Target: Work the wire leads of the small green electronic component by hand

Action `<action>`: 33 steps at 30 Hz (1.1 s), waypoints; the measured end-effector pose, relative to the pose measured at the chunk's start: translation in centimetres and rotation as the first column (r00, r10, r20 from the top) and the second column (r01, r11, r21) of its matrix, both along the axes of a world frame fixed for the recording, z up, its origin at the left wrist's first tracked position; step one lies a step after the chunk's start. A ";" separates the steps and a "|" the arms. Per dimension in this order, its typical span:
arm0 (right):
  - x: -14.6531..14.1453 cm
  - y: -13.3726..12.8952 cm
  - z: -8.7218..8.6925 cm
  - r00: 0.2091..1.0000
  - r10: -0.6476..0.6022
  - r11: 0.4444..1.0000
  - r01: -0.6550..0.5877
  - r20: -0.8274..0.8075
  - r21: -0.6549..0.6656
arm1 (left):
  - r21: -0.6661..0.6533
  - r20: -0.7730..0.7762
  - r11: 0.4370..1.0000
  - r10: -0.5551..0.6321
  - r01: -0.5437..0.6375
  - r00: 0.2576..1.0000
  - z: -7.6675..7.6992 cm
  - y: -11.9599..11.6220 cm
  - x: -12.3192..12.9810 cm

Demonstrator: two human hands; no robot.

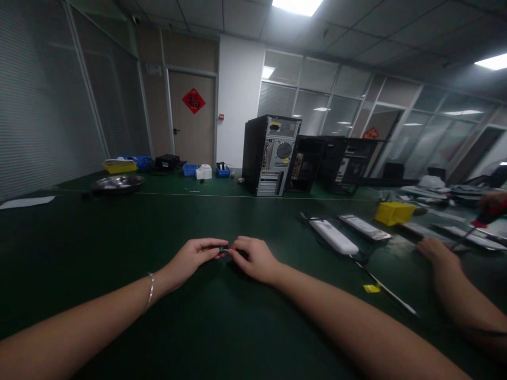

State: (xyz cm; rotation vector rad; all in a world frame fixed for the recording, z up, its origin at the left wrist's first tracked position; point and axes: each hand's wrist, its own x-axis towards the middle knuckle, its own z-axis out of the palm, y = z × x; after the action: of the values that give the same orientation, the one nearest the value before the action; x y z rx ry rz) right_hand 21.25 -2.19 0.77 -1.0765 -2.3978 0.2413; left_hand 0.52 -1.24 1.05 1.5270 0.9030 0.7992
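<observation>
Low over the green tabletop, my two hands meet in front of me. My left hand pinches a small green piece with a pale, metallic-looking end, possibly a tiny circuit board; it is too small to name surely. Thumb and fingers of my right hand are closed at that pale end. What lies between the right fingertips is mostly hidden. A thin bracelet circles my left wrist.
At right lie a white power strip with its cable, a flat metallic unit and a yellow bin. A co-worker's hand rests nearby, beside a red-handled screwdriver. Computer towers and a metal bowl stand farther back.
</observation>
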 end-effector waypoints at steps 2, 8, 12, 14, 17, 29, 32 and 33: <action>0.1 -0.1 0.0 1.000 0.020 1.000 -0.020 0.000 0.004 | -0.012 -0.003 1.000 -0.006 0.006 1.000 0.2 -0.1 0.0; 0.1 -0.5 0.2 1.000 0.031 0.999 -0.031 -0.001 0.011 | -0.019 0.035 0.998 -0.064 0.065 0.997 0.1 -0.2 -0.2; 0.3 -0.6 0.2 1.000 -0.003 1.000 0.003 -0.001 0.008 | -0.045 0.111 0.999 0.009 -0.004 0.994 -0.1 -0.3 0.0; 0.4 -0.6 0.1 1.000 -0.009 1.000 0.009 -0.017 0.010 | -0.078 0.123 0.996 0.044 -0.034 0.991 0.0 -0.3 0.1; 0.4 -0.6 0.1 1.000 -0.018 1.000 0.018 -0.013 0.008 | -0.063 0.116 0.997 0.059 -0.052 0.992 0.1 -0.5 0.2; 0.9 -0.9 0.4 1.000 0.011 1.000 -0.011 -0.017 -0.024 | -0.002 0.081 0.999 0.034 -0.034 0.996 -0.3 -0.1 0.0; 0.8 -0.9 0.3 1.000 0.006 1.000 -0.007 -0.031 -0.023 | 0.033 0.106 0.999 0.034 -0.037 0.994 -0.6 0.0 0.0; 0.8 -0.9 0.3 0.999 0.007 1.000 -0.007 -0.036 -0.022 | 0.034 0.124 0.999 0.027 -0.031 0.992 -0.6 -0.1 -0.1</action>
State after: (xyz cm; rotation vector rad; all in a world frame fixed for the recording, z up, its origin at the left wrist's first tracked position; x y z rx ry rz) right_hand 22.06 -3.07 1.08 -1.0649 -2.3728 0.2875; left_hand 0.46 -1.32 0.48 1.4812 0.8245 0.9250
